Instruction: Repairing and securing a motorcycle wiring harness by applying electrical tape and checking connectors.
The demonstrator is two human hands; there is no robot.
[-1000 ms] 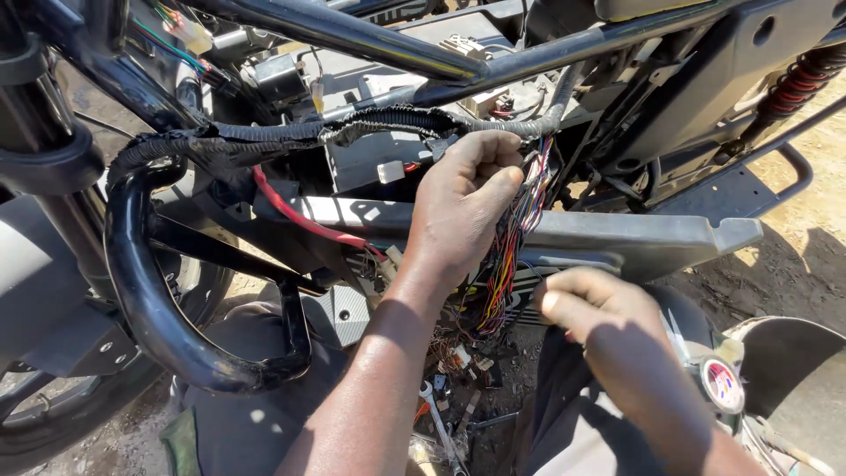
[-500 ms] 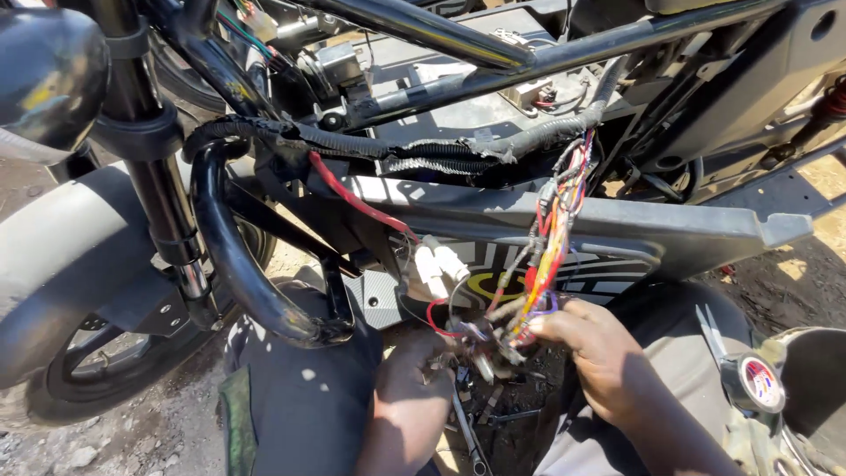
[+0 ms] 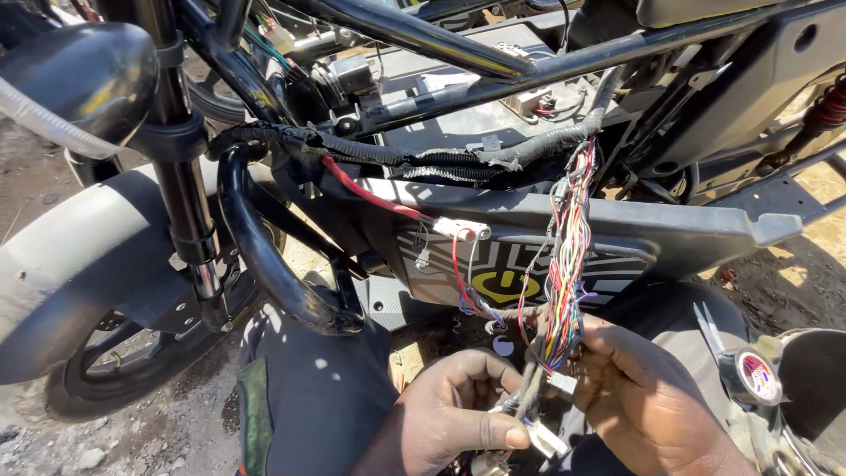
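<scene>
Both grips clenched on wire bundle (image 3: 564, 291), L hand (image 3: 458, 414) below R hand (image 3: 648, 397).

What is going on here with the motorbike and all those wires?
A person crouched beside a stripped black motorbike frame works on its wiring. The left hand pinches a white connector at the end of the loom, and the right hand grips the bundle of coloured wires hanging from the frame. A red cable runs along the side panel. A tape roll sits to the right.
</scene>
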